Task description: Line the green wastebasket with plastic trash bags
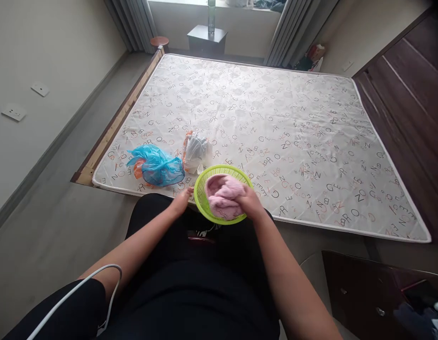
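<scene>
- Basket (201, 198) between my left hand (182, 200) and right hand (250, 202), cloth (226, 194) in it.
- Beyond it to the left, on the mattress (275, 123), two bags (162, 165).
- Behind the mattress, a bottle (211, 20) on the nightstand (206, 46).

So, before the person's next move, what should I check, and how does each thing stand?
1. Pink cloth inside the green basket: ok.
2. Right hand holding the cloth: ok.
3. Left hand gripping the rim: cannot tell; it is at the rim, fingers partly hidden.
4. Blue bag apart from the basket: ok.
5. White cable away from both hands: ok.
</scene>
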The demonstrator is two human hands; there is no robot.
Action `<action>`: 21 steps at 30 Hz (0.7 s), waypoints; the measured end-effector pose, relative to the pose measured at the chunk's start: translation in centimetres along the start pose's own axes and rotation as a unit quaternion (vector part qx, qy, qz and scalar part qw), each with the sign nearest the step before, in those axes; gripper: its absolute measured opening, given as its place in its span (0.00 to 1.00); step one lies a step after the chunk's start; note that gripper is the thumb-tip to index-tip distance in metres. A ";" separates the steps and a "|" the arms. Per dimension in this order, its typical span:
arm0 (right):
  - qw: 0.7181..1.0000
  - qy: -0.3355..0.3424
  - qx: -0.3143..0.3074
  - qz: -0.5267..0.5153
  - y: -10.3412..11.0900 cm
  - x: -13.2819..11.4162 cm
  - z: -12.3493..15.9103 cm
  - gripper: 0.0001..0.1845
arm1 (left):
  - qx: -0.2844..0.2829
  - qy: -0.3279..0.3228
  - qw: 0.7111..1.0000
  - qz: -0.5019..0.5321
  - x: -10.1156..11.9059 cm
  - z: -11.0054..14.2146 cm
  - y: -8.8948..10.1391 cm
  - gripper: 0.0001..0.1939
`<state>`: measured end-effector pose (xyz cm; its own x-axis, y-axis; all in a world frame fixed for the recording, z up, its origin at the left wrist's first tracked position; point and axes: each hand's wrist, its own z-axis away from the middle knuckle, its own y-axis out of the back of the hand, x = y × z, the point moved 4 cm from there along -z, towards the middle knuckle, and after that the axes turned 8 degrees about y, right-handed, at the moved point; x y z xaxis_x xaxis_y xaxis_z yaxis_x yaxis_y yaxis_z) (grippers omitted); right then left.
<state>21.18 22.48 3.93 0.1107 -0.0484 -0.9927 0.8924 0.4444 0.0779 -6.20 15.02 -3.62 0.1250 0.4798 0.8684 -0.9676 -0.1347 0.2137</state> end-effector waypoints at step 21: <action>0.947 0.259 0.170 0.085 -12.4 -17.9 -8.8 0.15 | 0.410 -0.103 0.887 0.187 13.9 9.0 32.2 0.26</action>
<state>4.31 25.74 19.88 0.1150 0.4819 -0.8687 0.9800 0.0880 0.1785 -33.63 9.53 19.35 -0.0512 0.1119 0.9924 -0.4752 -0.8768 0.0743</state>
